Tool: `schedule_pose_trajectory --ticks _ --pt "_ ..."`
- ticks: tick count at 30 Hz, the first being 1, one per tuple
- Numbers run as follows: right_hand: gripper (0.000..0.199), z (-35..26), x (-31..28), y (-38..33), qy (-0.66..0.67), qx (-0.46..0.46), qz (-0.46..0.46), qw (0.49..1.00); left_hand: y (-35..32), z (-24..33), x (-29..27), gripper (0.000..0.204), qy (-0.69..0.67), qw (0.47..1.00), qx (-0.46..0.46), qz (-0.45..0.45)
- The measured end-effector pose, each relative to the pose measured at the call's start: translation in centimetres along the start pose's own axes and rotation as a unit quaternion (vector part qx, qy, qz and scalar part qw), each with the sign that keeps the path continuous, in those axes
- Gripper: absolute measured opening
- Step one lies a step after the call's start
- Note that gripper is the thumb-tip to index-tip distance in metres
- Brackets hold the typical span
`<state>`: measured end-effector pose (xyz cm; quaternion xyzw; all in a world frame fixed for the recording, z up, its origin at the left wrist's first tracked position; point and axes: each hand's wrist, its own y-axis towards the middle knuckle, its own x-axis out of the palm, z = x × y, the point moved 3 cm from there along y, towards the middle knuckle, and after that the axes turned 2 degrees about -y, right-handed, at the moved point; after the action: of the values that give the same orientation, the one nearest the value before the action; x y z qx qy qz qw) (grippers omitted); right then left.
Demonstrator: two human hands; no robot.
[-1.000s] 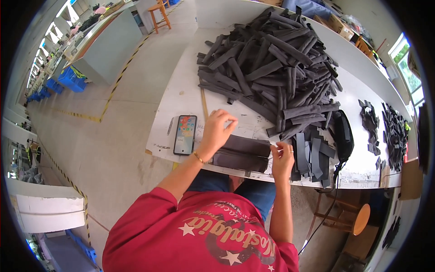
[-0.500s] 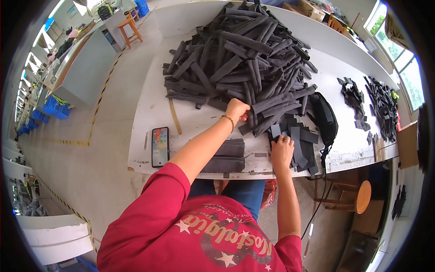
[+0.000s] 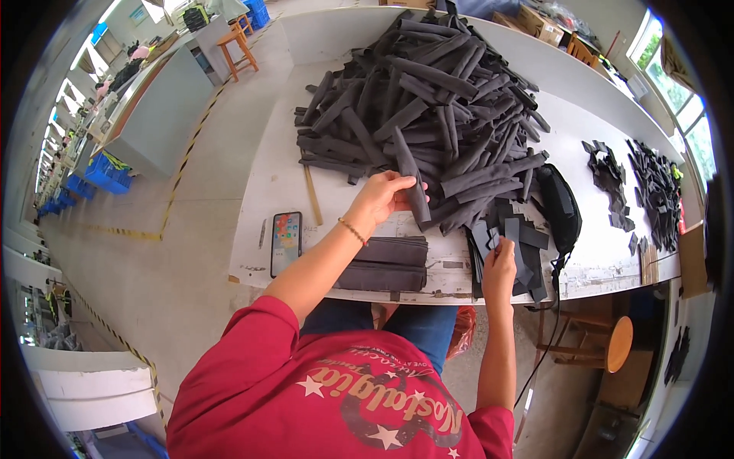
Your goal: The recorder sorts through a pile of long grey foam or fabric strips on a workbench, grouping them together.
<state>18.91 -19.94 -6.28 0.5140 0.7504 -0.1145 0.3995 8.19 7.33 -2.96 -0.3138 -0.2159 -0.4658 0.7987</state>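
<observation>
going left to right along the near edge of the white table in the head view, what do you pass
smartphone → stacked dark foam pads → right hand on a pile of flat dark pieces → black pouch → scattered small black cutouts

One white surface (image 3: 275,176). One large heap of dark foam strips (image 3: 428,99), too many and too tangled to count. One foam strip (image 3: 410,183) in the left hand (image 3: 380,197). One stack of flat dark pieces (image 3: 386,264). One smartphone (image 3: 286,242). One black pouch (image 3: 560,208). Two hands: the right hand (image 3: 498,265) rests on a pile of small cut pieces (image 3: 516,241). Two wooden stools (image 3: 238,47) (image 3: 604,344).
</observation>
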Motion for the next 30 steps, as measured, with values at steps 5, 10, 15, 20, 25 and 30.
schedule_pose_trajectory --ticks 5,10,15,20,25,30 --pt "0.03 -4.4 0.4 -1.9 0.044 -0.092 -0.104 0.989 -2.5 -0.4 -2.2 0.022 -0.031 0.996 0.043 0.068" --pt "0.032 -9.1 1.0 -4.2 0.095 -0.149 -0.104 0.979 -3.6 -0.8 -3.8 0.02 -0.097 0.99 0.054 0.093" --pt "0.03 -12.2 0.2 -4.7 0.121 -0.209 -0.074 0.968 -5.9 -0.1 -2.2 0.021 -0.104 0.99 0.052 0.083" --pt "0.038 -13.7 -0.1 -4.9 0.174 -0.139 -0.026 0.975 -5.6 -1.1 -1.8 0.019 -0.114 0.992 0.057 0.007" --pt "0.026 -14.6 -0.6 -4.5 0.098 -0.211 0.023 0.972 -5.6 -1.5 -1.5 0.022 -0.124 0.991 0.052 0.001" --pt "0.023 -14.2 -0.4 -4.2 0.033 -0.25 0.063 0.966 -5.8 -1.8 -0.9 0.022 -0.126 0.991 0.047 -0.011"
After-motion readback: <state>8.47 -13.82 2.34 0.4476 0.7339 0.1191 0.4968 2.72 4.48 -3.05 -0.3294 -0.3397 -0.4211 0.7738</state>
